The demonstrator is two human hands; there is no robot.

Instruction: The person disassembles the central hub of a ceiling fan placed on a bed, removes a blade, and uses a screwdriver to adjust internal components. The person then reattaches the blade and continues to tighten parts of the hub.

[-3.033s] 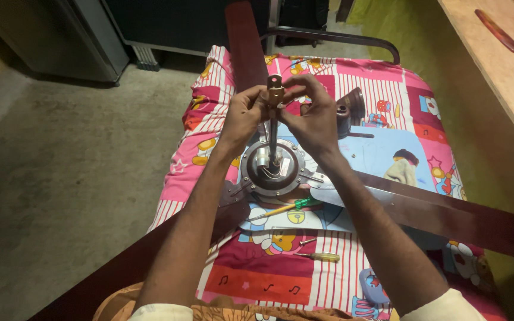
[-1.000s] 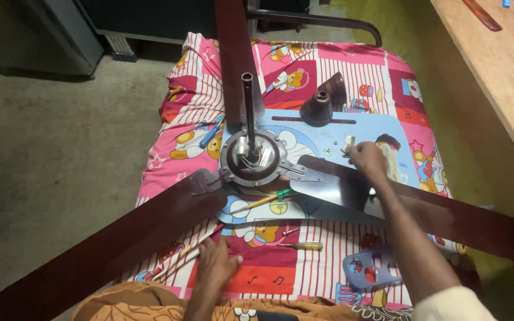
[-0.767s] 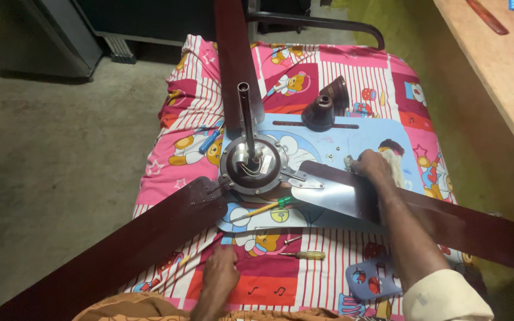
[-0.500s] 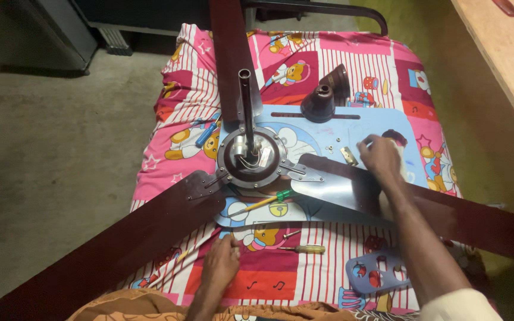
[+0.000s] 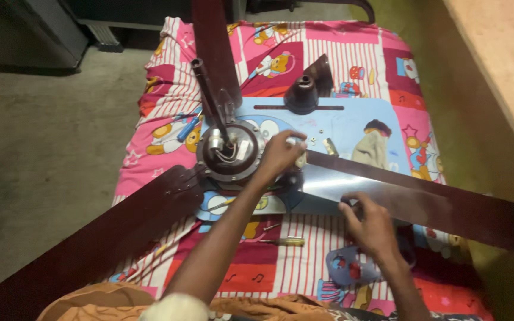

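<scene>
the left hand (image 5: 281,156) has come up from the near cloth to the fan motor (image 5: 230,153), fingers closed on a small pale part at the blade joint. the right hand (image 5: 371,221) now presses flat, holding nothing, on the right-hand blade (image 5: 423,199), steadying it.

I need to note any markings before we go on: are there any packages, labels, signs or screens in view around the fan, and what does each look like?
None visible: only the printed cartoon bedsheet under the dark brown ceiling fan motor; no packages, labels, signs or screens.
</scene>
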